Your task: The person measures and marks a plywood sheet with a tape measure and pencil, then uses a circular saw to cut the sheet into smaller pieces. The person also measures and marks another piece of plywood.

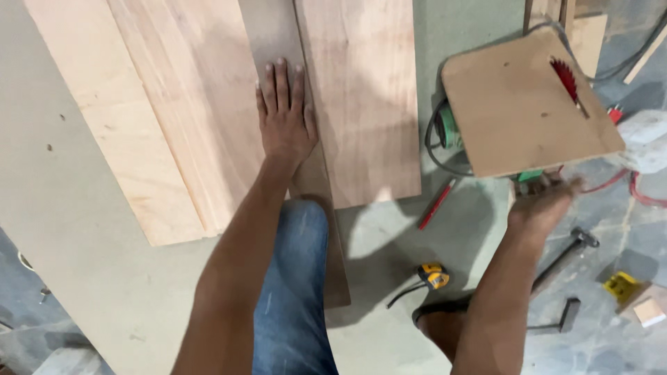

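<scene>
Denim-clad knee (295,278) nearest, at six o'clock, pressing on a narrow brown strip (319,180) that runs toward twelve. Bare foot (441,323) just beside a yellow tape measure (433,276), at five o'clock.

Far left, at ten o'clock: pale plywood boards (149,118) lying overlapped on a grey sheet (62,229). Next, left hand (285,114) spread flat, fingers together, palm down across the strip's upper part and the board edge. Right of it, another plywood board (365,97), touching the strip.

Further right, at two o'clock: saw (528,104) with a square wooden base, red toothed blade (566,78) poking through, green body and black cord beneath. Right hand (542,201) under the base's near edge, blurred; looks closed on a handle there, though cannot tell for sure. Red pencil (436,205) at four o'clock, hammer (566,253) beyond.

Likely heavy and awkward, rigid, weight off-centre under the base; best gripped by the handle beneath, well away from the blade side.
</scene>
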